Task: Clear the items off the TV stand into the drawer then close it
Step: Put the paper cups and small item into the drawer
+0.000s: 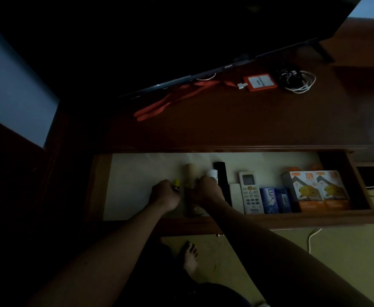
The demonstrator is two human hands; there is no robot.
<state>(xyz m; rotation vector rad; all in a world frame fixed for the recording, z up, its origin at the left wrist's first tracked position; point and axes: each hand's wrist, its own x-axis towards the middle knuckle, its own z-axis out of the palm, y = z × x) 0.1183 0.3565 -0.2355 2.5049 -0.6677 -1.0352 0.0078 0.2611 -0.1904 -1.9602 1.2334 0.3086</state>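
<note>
Both forearms reach fwd into the open drawer (270,220). Left hand (164,194) curls round a small yellow item (176,184), low over the drawer's pale floor. Right hand (206,190) is bunched, fingers curled around a white bottle (211,173) w/ a tan tube (190,173) just beside it. Further right in the drawer: black remote (221,173), white AC remote (250,191), blue soap box (270,200), orange boxes (319,189). Up on the TV stand (237,122), orange lanyard w/ badge (259,82) and coiled cables (297,82) lie below the TV (159,29).
</note>
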